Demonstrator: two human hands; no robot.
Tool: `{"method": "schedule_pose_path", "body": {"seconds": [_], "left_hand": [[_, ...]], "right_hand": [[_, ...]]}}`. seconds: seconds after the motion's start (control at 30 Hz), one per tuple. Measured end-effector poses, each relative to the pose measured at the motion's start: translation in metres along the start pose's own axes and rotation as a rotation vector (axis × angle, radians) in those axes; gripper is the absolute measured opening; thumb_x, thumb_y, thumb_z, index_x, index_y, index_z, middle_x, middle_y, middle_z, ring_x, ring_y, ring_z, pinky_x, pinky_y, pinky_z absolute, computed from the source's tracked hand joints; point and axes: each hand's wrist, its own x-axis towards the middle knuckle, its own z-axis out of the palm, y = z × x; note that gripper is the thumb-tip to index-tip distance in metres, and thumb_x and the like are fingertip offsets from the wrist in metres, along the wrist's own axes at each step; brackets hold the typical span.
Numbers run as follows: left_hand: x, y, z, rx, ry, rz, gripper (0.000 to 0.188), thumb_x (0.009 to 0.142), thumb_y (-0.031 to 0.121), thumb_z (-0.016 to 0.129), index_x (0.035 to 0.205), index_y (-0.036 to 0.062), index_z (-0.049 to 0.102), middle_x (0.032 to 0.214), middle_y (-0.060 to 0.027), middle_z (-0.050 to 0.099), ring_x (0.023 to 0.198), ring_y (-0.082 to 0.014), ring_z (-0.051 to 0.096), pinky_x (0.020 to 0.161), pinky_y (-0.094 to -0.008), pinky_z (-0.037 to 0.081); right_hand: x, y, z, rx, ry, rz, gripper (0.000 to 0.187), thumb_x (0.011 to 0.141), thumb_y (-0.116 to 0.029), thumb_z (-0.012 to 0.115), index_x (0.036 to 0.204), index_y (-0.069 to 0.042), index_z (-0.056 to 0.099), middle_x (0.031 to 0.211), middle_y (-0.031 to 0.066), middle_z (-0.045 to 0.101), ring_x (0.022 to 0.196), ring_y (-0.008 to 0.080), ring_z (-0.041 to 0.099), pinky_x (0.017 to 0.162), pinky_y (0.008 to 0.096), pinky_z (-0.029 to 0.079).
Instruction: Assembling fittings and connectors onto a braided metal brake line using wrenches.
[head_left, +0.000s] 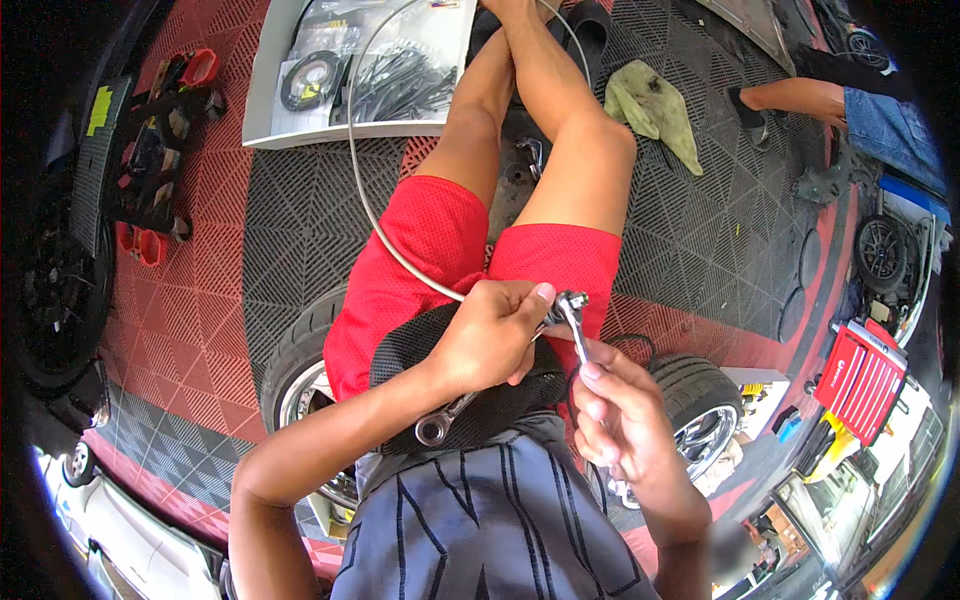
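Wrench (578, 337), grasped by right hand (628, 408), meets metal fitting (582, 298) at twelve o'clock while left hand (490, 335) grips hose (352, 150), so work seems unfinished.

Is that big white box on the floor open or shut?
Open. No lid covers the white box, so you can see the black coil and thin black strips inside.

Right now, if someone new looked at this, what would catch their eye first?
Probably the bright red shorts in the middle. Just below them, the right hand grips a shiny wrench beside the left hand, from which a thin grey line loops up across the white box at the top.
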Motion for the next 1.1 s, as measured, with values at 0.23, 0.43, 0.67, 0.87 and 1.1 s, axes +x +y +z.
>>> {"method": "schedule_pose_path", "body": {"seconds": [0.23,0.43,0.67,0.87,1.1], "left_hand": [[-0.002,0.005,0.002,0.106,-0.014,-0.034,0.044,0.098,0.025,0.039,0.078,-0.0067,0.061,0.043,-0.0075,0.050,0.036,-0.0113,0.048,0.041,-0.0293,0.040],[0.001,0.003,-0.004,0.038,-0.022,-0.009,0.026,0.092,0.016,0.048,0.089,-0.0057,0.062,0.057,-0.0064,0.059,0.037,-0.0086,0.046,0.037,-0.0249,0.036],[0.000,0.012,-0.018,-0.018,-0.181,-0.065,0.027,0.091,0.016,0.055,0.104,-0.0069,0.059,0.074,-0.0095,0.067,0.038,-0.0058,0.044,0.035,-0.0212,0.035],[0.001,0.019,-0.015,0.184,-0.056,0.022,0.024,0.088,0.016,0.054,0.091,-0.0067,0.062,0.066,-0.0098,0.067,0.037,-0.0097,0.049,0.037,-0.0271,0.040],[-0.002,0.021,-0.015,0.258,-0.104,0.033,0.030,0.093,0.021,0.053,0.107,-0.0054,0.059,0.065,-0.0095,0.065,0.039,-0.0073,0.047,0.035,-0.0226,0.036]], "right_hand": [[-0.005,-0.004,0.000,-0.639,0.237,-0.203,0.038,0.092,-0.014,0.054,0.126,-0.003,0.042,0.051,-0.0005,0.042,0.035,0.0078,0.040,0.033,0.0232,0.035],[0.010,-0.016,-0.002,-0.387,0.052,-0.073,0.028,0.092,-0.015,0.054,0.116,-0.002,0.052,0.049,-0.0036,0.039,0.034,0.0045,0.035,0.032,0.0218,0.031],[0.006,-0.036,0.007,-1.180,0.146,-0.068,0.022,0.094,-0.024,0.052,0.104,-0.004,0.054,0.050,-0.0036,0.045,0.039,0.0037,0.041,0.035,0.0216,0.033],[0.014,-0.032,0.001,-0.027,-0.096,0.217,0.024,0.096,-0.025,0.040,0.102,-0.008,0.056,0.047,-0.0021,0.042,0.030,0.0091,0.038,0.032,0.0254,0.032],[0.015,-0.027,0.020,0.188,-0.110,0.230,0.029,0.099,-0.028,0.036,0.106,-0.013,0.060,0.047,-0.0041,0.040,0.029,0.0089,0.037,0.031,0.0231,0.030]]}}
